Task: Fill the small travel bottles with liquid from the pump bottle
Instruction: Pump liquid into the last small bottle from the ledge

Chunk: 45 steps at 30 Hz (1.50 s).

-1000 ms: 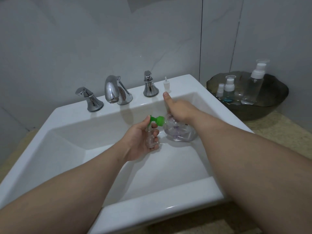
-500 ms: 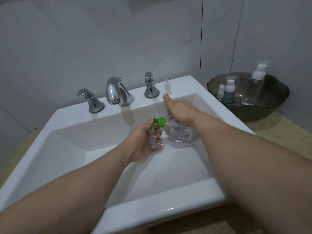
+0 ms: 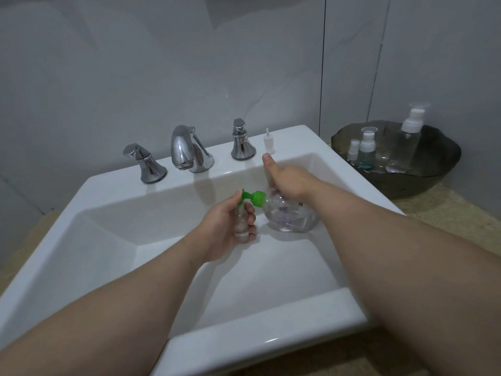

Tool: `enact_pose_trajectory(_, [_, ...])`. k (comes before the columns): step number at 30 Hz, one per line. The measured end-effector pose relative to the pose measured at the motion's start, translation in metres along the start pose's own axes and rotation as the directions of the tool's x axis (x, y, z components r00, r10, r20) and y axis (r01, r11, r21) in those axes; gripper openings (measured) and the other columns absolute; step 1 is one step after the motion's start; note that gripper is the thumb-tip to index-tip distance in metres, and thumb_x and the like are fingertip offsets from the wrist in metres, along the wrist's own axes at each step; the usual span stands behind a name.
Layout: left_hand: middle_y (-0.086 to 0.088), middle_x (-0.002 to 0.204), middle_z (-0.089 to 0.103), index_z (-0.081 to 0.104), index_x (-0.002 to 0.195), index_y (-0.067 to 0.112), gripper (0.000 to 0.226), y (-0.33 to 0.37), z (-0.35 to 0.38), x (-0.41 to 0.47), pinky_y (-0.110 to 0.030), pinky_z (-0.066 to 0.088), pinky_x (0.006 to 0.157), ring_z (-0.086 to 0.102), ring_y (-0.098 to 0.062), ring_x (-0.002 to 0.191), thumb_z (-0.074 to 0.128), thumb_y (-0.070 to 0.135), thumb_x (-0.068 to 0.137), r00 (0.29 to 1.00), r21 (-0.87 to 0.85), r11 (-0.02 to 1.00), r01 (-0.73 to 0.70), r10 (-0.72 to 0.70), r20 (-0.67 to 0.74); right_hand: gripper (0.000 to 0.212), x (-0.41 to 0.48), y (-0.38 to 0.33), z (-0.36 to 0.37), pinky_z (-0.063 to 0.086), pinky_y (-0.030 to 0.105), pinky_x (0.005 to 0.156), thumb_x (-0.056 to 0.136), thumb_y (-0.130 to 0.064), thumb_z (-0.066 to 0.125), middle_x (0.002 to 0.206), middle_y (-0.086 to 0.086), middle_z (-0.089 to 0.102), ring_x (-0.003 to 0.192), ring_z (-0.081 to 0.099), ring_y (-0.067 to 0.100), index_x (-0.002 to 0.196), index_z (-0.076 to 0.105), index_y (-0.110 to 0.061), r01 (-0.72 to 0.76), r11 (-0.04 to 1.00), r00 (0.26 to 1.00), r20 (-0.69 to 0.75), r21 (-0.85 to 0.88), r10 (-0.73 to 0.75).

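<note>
My left hand (image 3: 225, 229) is curled round the small bottle (image 3: 242, 225) and holds it near upright over the sink (image 3: 244, 346), low in the basin. It looks like thin clear plastic. I judge it light and easy to squash, so I hold it round the middle with a soft grip and leave the neck free.

My right hand (image 3: 290, 180) grips the pump bottle (image 3: 290, 219) from above, palm over its round body and thumb stuck out toward the taps. The bottle is tipped to the left, so the green pump (image 3: 254, 198) sits right at the small bottle's mouth. With liquid inside it should be the heavier of the two, and its rounded wall will likely be slick if wet. A full wrap near the shoulder seems the safest hold. Both forearms reach forward over the front rim, wrists angled inward.
</note>
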State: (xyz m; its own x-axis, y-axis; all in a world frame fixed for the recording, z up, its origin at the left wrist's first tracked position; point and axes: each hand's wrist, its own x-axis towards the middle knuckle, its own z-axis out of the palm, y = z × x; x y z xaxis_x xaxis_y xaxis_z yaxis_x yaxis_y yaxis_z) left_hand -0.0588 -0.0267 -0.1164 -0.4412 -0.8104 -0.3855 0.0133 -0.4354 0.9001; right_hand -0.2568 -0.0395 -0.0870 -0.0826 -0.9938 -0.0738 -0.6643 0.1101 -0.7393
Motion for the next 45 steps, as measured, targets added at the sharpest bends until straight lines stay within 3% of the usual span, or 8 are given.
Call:
enact_pose_trajectory(9, [-0.010, 0.070, 0.054, 0.057, 0.077, 0.010, 0.048, 0.0036, -0.0008, -0.0017, -0.040, 0.046, 0.076, 0.052, -0.027, 0.063, 0.045, 0.048, 0.103, 0.999, 0.045, 0.998, -0.034, 0.035, -0.015, 0.095, 0.0008, 0.0011, 0.0006, 0.049, 0.038, 0.098, 0.102, -0.073, 0.010, 0.099, 0.013, 0.076, 0.099, 0.067, 0.031, 0.093, 0.075, -0.005, 0.004, 1.000, 1.000, -0.003, 0.005, -0.004])
enact_pose_trajectory(19, [-0.006, 0.071, 0.052, 0.052, 0.071, 0.014, 0.048, 0.0030, 0.0013, -0.0001, -0.042, 0.045, 0.078, 0.051, -0.025, 0.066, 0.044, 0.049, 0.103, 1.000, -0.036, 0.999, -0.011, 0.010, -0.028, 0.093, 0.0027, 0.0021, 0.0016, 0.047, 0.037, 0.089, 0.100, -0.076, 0.010, 0.090, 0.012, 0.074, 0.088, 0.065, 0.029, 0.074, 0.072, -0.012, -0.010, 1.000, 1.000, -0.016, 0.008, 0.010])
enact_pose_trajectory(26, [-0.004, 0.073, 0.054, 0.054, 0.080, 0.019, 0.037, -0.0002, 0.0023, -0.0006, -0.040, 0.043, 0.076, 0.050, -0.024, 0.065, 0.053, 0.051, 0.098, 0.999, -0.108, 0.994, 0.012, -0.016, -0.033, 0.093, 0.0027, 0.0020, 0.0015, 0.045, 0.037, 0.084, 0.101, -0.075, 0.010, 0.083, 0.009, 0.073, 0.084, 0.065, 0.027, 0.074, 0.073, -0.011, -0.003, 1.000, 1.000, -0.022, -0.021, 0.002])
enact_pose_trajectory(29, [-0.004, 0.072, 0.052, 0.054, 0.086, 0.018, 0.035, 0.0000, 0.0038, -0.0002, -0.036, 0.038, 0.069, 0.045, -0.023, 0.062, 0.053, 0.050, 0.098, 0.999, -0.116, 0.993, 0.008, -0.013, -0.037, 0.093, 0.0049, 0.0035, 0.0024, 0.047, 0.037, 0.087, 0.099, -0.077, 0.011, 0.081, 0.008, 0.073, 0.083, 0.066, 0.027, 0.073, 0.072, -0.012, -0.003, 1.000, 1.000, -0.025, -0.013, 0.002])
enact_pose_trajectory(35, [-0.003, 0.074, 0.049, 0.052, 0.083, 0.020, 0.034, -0.0034, 0.0073, 0.0021, -0.035, 0.029, 0.068, 0.034, -0.020, 0.065, 0.058, 0.052, 0.093, 1.000, -0.100, 0.995, 0.020, -0.022, -0.020, 0.092, 0.0045, 0.0030, 0.0025, 0.047, 0.038, 0.086, 0.099, -0.077, 0.011, 0.083, 0.007, 0.072, 0.079, 0.064, 0.023, 0.074, 0.071, -0.012, 0.002, 1.000, 1.000, -0.024, -0.016, -0.002])
enact_pose_trajectory(37, [-0.002, 0.074, 0.049, 0.053, 0.083, 0.020, 0.033, -0.0029, 0.0061, 0.0024, -0.035, 0.028, 0.068, 0.039, -0.021, 0.066, 0.058, 0.051, 0.092, 0.999, -0.095, 0.995, 0.020, -0.023, -0.027, 0.093, 0.0055, 0.0025, 0.0024, 0.048, 0.038, 0.087, 0.099, -0.078, 0.011, 0.085, 0.007, 0.073, 0.080, 0.064, 0.023, 0.076, 0.072, -0.012, 0.001, 1.000, 1.000, -0.021, -0.012, -0.002])
enact_pose_trajectory(41, [-0.003, 0.074, 0.048, 0.053, 0.082, 0.020, 0.034, -0.0011, 0.0048, 0.0030, -0.037, 0.010, 0.072, 0.035, -0.019, 0.066, 0.057, 0.051, 0.094, 0.999, -0.073, 0.997, 0.012, -0.015, -0.030, 0.093, 0.0062, 0.0039, 0.0031, 0.047, 0.037, 0.086, 0.099, -0.078, 0.010, 0.079, 0.005, 0.071, 0.079, 0.064, 0.022, 0.074, 0.072, -0.012, 0.008, 1.000, 0.999, -0.031, -0.030, -0.009])
enact_pose_trajectory(45, [-0.003, 0.071, 0.051, 0.054, 0.079, 0.020, 0.036, -0.0023, 0.0016, 0.0034, -0.035, 0.020, 0.064, 0.040, -0.021, 0.064, 0.052, 0.051, 0.098, 1.000, -0.066, 0.998, 0.015, -0.016, -0.012, 0.095, 0.0067, 0.0042, 0.0035, 0.047, 0.040, 0.095, 0.099, -0.077, 0.009, 0.081, 0.006, 0.072, 0.083, 0.064, 0.023, 0.074, 0.073, -0.011, 0.019, 0.999, 0.999, -0.030, -0.048, -0.021])
